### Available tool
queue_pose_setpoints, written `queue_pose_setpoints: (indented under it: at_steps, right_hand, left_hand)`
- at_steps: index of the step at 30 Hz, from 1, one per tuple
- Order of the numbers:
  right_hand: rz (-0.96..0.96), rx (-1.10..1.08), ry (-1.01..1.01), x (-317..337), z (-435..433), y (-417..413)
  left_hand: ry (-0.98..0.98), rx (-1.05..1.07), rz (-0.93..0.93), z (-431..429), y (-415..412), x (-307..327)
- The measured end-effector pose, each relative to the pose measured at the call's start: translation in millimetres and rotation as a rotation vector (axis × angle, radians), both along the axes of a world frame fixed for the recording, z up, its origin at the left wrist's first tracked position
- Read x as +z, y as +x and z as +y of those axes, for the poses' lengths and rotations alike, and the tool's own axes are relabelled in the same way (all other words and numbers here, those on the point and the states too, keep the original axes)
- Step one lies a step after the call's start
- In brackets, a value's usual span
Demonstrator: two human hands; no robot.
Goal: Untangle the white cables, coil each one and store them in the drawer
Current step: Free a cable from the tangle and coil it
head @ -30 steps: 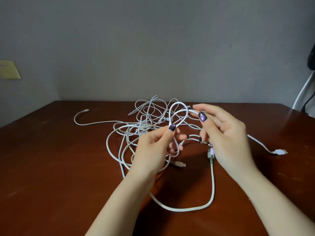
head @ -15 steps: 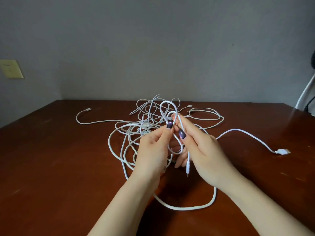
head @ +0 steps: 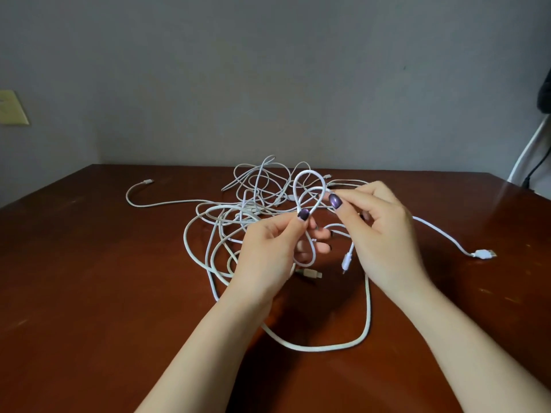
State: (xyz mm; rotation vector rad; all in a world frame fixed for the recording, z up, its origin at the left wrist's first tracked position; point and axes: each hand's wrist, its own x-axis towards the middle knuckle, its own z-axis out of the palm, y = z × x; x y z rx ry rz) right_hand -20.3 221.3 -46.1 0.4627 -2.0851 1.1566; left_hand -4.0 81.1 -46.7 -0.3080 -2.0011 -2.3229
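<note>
A tangle of thin white cables (head: 238,210) lies on the brown wooden table (head: 89,278). My left hand (head: 268,248) pinches a thicker braided white cable (head: 307,180) where its small loops cross, holding them above the table. My right hand (head: 378,234) pinches the same cable just right of the loop. Below that hand a plug end (head: 346,262) dangles. The rest of the braided cable sags in a wide curve (head: 328,347) toward me. No drawer is in view.
A loose cable runs right to a USB plug (head: 484,254). Another end (head: 147,182) lies at the far left. A grey wall stands behind the table, with a yellowish plate (head: 12,107) at the left. A white cord (head: 527,150) hangs at the right edge.
My right hand has moved back to the right and up, away from my left hand, drawing the cable out into a wider loop. The dangling plug shifted right with it.
</note>
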Motion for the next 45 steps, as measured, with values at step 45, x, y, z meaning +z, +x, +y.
queue_pose_setpoints:
  at_steps: [45]
  right_hand:
    - [-0.291, 0.112, -0.317, 10.5, -0.2, 6.3]
  left_hand:
    - [-0.414, -0.144, 0.265, 0.0, 5.4, -2.0]
